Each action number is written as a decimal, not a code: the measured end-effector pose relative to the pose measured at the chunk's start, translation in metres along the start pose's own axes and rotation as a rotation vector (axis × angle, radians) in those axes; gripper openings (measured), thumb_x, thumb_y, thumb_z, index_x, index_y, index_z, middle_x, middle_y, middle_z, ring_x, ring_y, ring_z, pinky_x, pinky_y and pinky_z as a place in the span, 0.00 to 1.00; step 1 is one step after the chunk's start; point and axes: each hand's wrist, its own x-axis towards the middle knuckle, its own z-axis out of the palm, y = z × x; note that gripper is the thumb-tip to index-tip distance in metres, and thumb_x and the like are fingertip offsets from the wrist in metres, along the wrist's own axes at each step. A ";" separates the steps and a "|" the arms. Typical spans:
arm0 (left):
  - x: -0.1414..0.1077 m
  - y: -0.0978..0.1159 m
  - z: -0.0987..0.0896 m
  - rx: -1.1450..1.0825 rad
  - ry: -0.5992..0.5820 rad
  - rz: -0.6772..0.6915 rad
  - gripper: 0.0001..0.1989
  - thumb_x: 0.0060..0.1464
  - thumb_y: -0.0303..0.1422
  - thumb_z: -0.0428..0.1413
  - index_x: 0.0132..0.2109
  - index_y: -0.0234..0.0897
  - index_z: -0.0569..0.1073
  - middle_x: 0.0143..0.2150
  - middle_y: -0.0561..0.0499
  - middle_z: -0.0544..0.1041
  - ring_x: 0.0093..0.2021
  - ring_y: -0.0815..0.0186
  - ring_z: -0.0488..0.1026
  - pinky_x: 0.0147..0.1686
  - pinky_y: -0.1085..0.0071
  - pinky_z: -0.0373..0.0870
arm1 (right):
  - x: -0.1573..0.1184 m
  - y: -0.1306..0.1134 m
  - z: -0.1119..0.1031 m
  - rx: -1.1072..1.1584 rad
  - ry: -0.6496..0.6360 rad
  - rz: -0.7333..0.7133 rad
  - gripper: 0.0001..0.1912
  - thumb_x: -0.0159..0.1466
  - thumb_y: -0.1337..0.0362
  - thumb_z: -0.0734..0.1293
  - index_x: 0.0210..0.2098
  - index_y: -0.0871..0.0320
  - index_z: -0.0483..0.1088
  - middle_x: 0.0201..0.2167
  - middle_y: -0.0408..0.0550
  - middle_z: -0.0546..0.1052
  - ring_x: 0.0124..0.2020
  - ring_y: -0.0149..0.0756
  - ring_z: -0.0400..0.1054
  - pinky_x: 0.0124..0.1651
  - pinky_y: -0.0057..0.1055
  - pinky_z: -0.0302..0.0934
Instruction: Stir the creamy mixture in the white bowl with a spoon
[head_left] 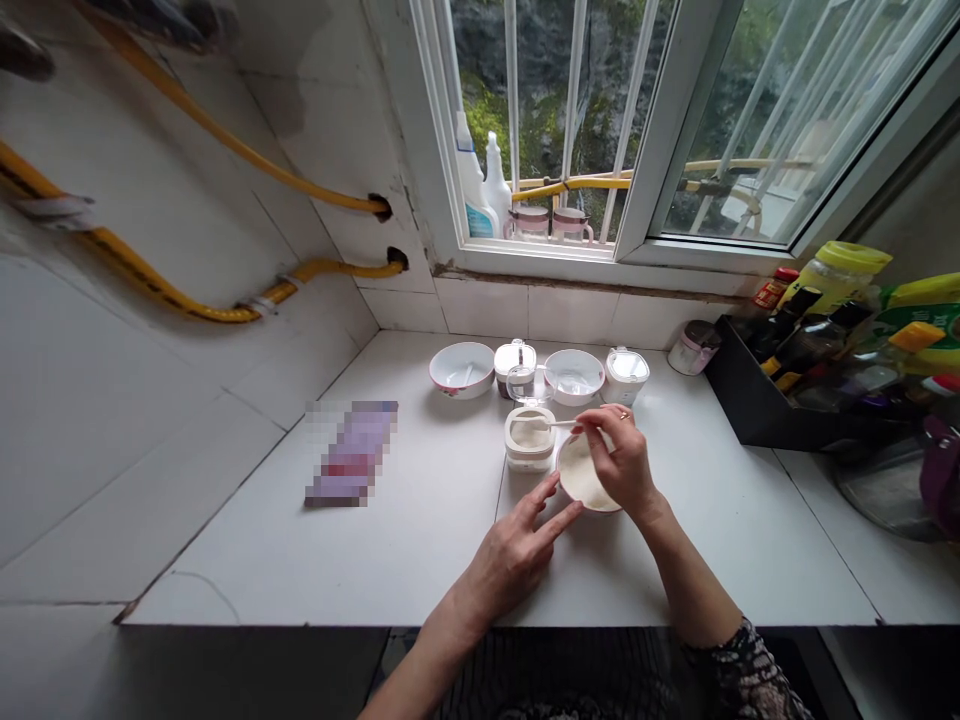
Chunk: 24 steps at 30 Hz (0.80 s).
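My right hand (622, 462) pinches the handle of a small white spoon (564, 424). The spoon's bowl end is over the mouth of an open square jar (529, 458), which holds something pale. My left hand (521, 545) has its fingers spread, with fingertips against the near left rim of a bowl (581, 477) of pale powder. That bowl stands right beside the jar, partly hidden under my right hand. The jar's clear lid (531, 384) appears tipped up behind its mouth.
Behind stand two white bowls, left (462, 372) and right (574, 378), and two lidded jars, one dark-filled (515, 362) and one white (626, 375). A blurred purple packet (351, 455) lies left. A black box (757, 400) of bottles stands right, near a small jar (693, 348). A window (555, 130) is behind.
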 end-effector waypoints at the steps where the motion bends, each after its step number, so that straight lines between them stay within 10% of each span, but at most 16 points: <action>1: 0.000 0.000 0.000 0.002 -0.003 -0.002 0.35 0.56 0.15 0.45 0.68 0.42 0.59 0.71 0.40 0.53 0.62 0.55 0.68 0.53 0.59 0.76 | 0.001 0.001 -0.003 0.058 0.051 0.106 0.06 0.65 0.64 0.62 0.36 0.54 0.71 0.27 0.46 0.79 0.33 0.40 0.72 0.49 0.42 0.62; 6: -0.001 0.000 -0.001 -0.014 -0.019 -0.008 0.35 0.55 0.15 0.44 0.67 0.41 0.60 0.71 0.40 0.53 0.62 0.56 0.67 0.53 0.60 0.76 | 0.002 0.013 -0.025 0.267 0.140 0.430 0.06 0.60 0.61 0.63 0.31 0.55 0.70 0.20 0.41 0.73 0.25 0.36 0.68 0.37 0.34 0.63; 16: -0.001 0.001 -0.003 -0.032 -0.032 -0.011 0.34 0.55 0.15 0.45 0.67 0.40 0.61 0.71 0.40 0.52 0.62 0.56 0.67 0.55 0.60 0.75 | -0.007 0.022 -0.024 -0.139 -0.166 0.194 0.08 0.55 0.68 0.59 0.23 0.53 0.68 0.22 0.42 0.75 0.29 0.37 0.67 0.47 0.38 0.58; 24: -0.001 0.000 -0.002 -0.014 -0.025 -0.004 0.35 0.55 0.15 0.45 0.68 0.41 0.59 0.71 0.40 0.52 0.61 0.56 0.68 0.53 0.60 0.76 | -0.005 0.018 -0.025 0.029 -0.189 0.380 0.07 0.54 0.66 0.59 0.23 0.54 0.67 0.15 0.39 0.71 0.22 0.33 0.64 0.40 0.33 0.60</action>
